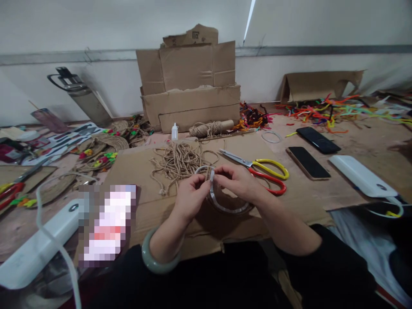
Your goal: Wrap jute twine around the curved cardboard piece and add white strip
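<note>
Between my hands is a whitish ring (228, 210), a thin hoop with a pale strip along it, tilted above the cardboard sheet. My left hand (192, 193) pinches it at the upper left, fingertips pressed together. Close beside it, the fingers of my right hand (236, 182) are closed on the same part of the hoop, by a short white end. Behind my hands lies a loose heap of brown twine (180, 159). Just beyond my right hand rest scissors (254, 165) with one yellow and one red handle, blades pointing away to the left.
A small white bottle (174, 132) and a twine roll (210, 128) stand before folded cardboard (189, 68). Two phones (308, 163) and a white power strip (363, 176) lie right. Colourful pipe cleaners (322, 111) are scattered behind. Left are a lit phone (109, 225), another white strip (45, 244) and a tumbler (82, 96).
</note>
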The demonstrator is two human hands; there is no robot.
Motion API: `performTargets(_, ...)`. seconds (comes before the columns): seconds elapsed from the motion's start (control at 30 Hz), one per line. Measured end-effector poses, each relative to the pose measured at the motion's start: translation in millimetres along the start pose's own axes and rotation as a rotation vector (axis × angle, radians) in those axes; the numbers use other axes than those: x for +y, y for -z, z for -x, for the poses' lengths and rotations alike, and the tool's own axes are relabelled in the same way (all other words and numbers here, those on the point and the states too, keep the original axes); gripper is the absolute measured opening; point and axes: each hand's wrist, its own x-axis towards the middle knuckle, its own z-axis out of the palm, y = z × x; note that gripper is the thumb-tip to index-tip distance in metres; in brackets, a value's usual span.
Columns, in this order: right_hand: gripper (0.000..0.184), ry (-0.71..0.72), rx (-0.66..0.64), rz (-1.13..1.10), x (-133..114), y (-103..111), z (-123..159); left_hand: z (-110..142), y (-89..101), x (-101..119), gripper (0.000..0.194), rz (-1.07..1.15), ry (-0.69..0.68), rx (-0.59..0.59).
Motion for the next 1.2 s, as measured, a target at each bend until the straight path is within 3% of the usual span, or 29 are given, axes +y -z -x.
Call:
performTargets(0.2,0.016,0.006,0.010,-0.018,1,2,2,1,-1.7,4,0.015,-0.036,0.010,0.001)
performTargets(0.3,0.016,0.001,-0.056,-0.035,-4,16,2,2,-1.3,4,0.015,-0.044,0.019,-0.018)
performTargets(0.5,0.019,-0.087,-0.202,-0.312,2,41,-1,3,-1.3,7,0.014,-0.009,0.058,-0.004)
performTargets(0.87,0.019,-0.100,-0.206,-0.674,7,1,1,6,0.3,5,0.014,0.206,0.096,-0.108)
performTargets(1.03,0.032,-0.100,-0.221,-0.777,11,-5,2,6,-1.5,7,0.015,0.286,0.164,-0.119)
performTargets(1.2,0.025,-0.082,-0.220,-0.800,13,-5,3,6,-2.9,10,0.018,0.311,0.216,-0.129)
